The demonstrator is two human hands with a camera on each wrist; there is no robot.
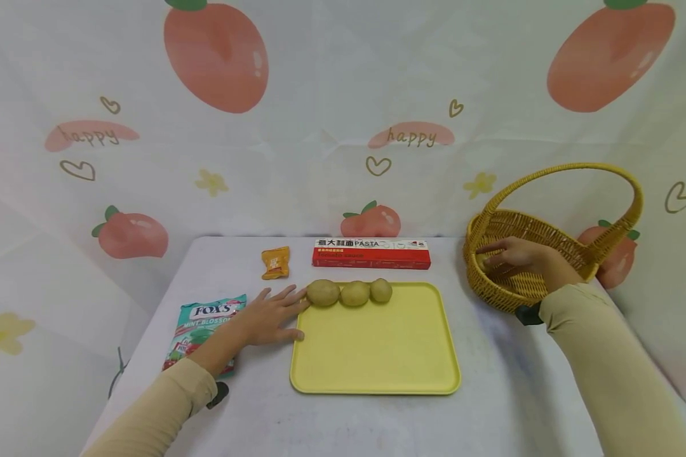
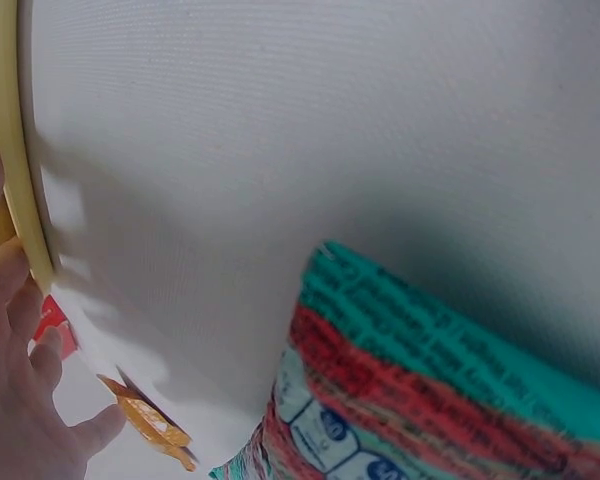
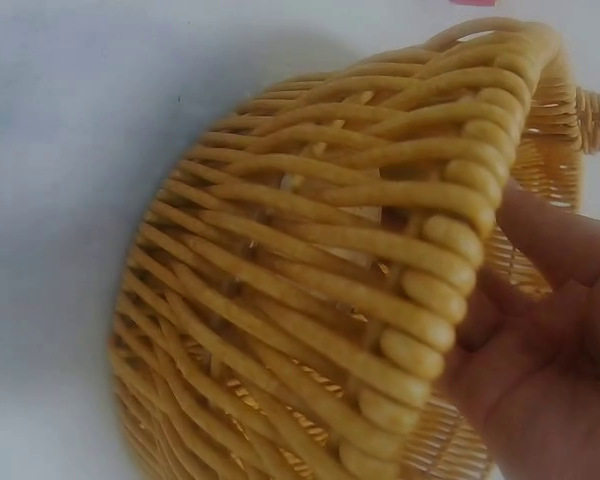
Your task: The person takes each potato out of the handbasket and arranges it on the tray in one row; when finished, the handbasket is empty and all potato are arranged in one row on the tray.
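Note:
Three potatoes (image 1: 355, 293) lie in a row along the far edge of the yellow tray (image 1: 377, 349). My left hand (image 1: 271, 317) is spread flat at the tray's left side, with fingertips right at the leftmost potato and the thumb over the rim. My right hand (image 1: 517, 255) reaches down into the wicker basket (image 1: 494, 295), its fingers bent around a tan, rounded potato (image 1: 483, 261) near the basket's left wall. In the right wrist view, the woven side hides the fingertips, and part of the palm (image 3: 540, 390) shows past the rim.
A teal Fox's candy bag (image 1: 206, 317) lies under and beside the left forearm. An orange wrapped snack (image 1: 275, 263) and a red-and-white pasta box (image 1: 371, 253) are behind the tray. The basket's tall handle (image 1: 571, 166) arches over the right hand.

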